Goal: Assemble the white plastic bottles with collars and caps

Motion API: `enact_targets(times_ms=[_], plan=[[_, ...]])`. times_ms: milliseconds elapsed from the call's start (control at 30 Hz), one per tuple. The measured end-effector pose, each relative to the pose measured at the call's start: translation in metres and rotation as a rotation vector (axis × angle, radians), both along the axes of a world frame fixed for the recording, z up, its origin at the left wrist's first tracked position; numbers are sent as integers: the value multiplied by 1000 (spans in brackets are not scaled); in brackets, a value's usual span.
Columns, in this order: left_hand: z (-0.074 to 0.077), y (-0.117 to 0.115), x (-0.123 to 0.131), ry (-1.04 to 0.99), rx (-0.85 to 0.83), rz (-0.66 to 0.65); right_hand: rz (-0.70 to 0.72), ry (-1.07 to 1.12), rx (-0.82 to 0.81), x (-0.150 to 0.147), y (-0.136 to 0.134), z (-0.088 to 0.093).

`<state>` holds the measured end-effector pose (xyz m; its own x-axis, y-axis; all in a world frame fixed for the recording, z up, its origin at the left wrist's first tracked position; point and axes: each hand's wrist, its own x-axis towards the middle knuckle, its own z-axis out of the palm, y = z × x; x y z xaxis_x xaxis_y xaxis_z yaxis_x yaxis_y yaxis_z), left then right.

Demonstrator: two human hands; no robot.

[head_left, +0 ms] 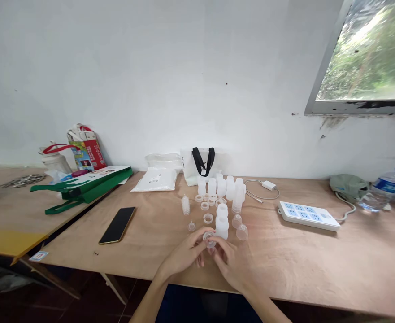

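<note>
Clear plastic cap (210, 239) is the thing here, pinched up between both hands just above a plywood table (301, 255). The left hand (184, 253) presses in from the 9 o'clock side, the right hand (230, 262) from 3 o'clock. Almost touching them at 12 o'clock stands a white plastic bottle (222, 226), with small plastic rings (208, 218) and more bottles (221, 187) behind it. Black phone (117, 225) sits at 10 o'clock, white power strip (308, 215) at 2 o'clock, and a water bottle (387, 188) farther out that way. Its blue label is too blurry to read, same for the tag on the white bag (157, 179).
</note>
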<state>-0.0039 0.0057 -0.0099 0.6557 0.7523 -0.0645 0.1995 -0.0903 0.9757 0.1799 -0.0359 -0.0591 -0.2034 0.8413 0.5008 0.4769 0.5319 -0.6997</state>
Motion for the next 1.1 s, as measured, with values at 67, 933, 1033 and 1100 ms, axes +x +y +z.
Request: enact_targets(times_ms=[67, 933, 1033, 1100], plan=[[4, -3, 0, -16, 9, 5, 37, 77, -32, -2, -3, 2], [-11, -17, 30, 474, 653, 149, 44, 489, -371, -5, 9, -21], [-5, -15, 25, 466, 635, 141, 81, 491, -399, -5, 10, -20], [0, -14, 21, 469, 621, 132, 103, 492, -420, -5, 10, -19]])
